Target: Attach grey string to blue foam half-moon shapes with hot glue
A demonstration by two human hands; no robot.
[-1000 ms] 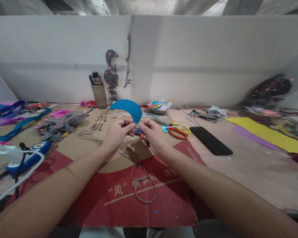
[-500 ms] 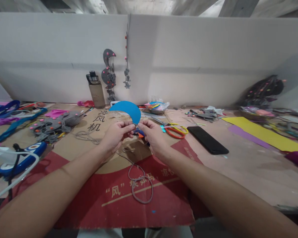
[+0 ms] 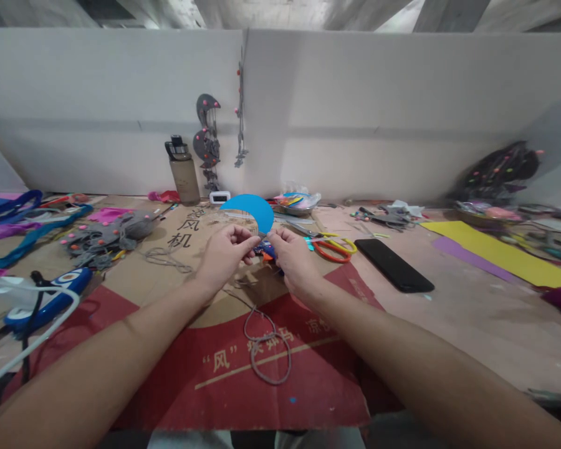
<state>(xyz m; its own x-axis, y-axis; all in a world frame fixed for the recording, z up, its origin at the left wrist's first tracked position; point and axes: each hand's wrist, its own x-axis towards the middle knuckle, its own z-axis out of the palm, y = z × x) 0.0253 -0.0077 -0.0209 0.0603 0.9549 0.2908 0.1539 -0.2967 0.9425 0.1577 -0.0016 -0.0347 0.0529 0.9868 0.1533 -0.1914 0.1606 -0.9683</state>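
A blue crescent-shaped foam piece [image 3: 257,209] stands up between my two hands above the cardboard. My left hand [image 3: 227,249] is closed in a pinch at the crescent's lower tip. My right hand [image 3: 292,255] is also pinched, meeting the left at the same tip, with small blue and orange bits [image 3: 266,251] under its fingers. A grey cord [image 3: 266,340] trails from the hands down to loops on the red part of the cardboard sheet [image 3: 177,368].
Orange and yellow scissors [image 3: 334,246] and a black phone [image 3: 393,265] lie right of my hands. A bottle [image 3: 183,171] stands at the wall by hanging grey ornaments [image 3: 207,140]. Grey felt pieces [image 3: 105,234] and a blue glue gun [image 3: 47,299] are at left; yellow sheet [image 3: 500,252] at right.
The blue crescent has tilted lower and shifted slightly right. My hands stay pinched together at its tip, in nearly the same place.
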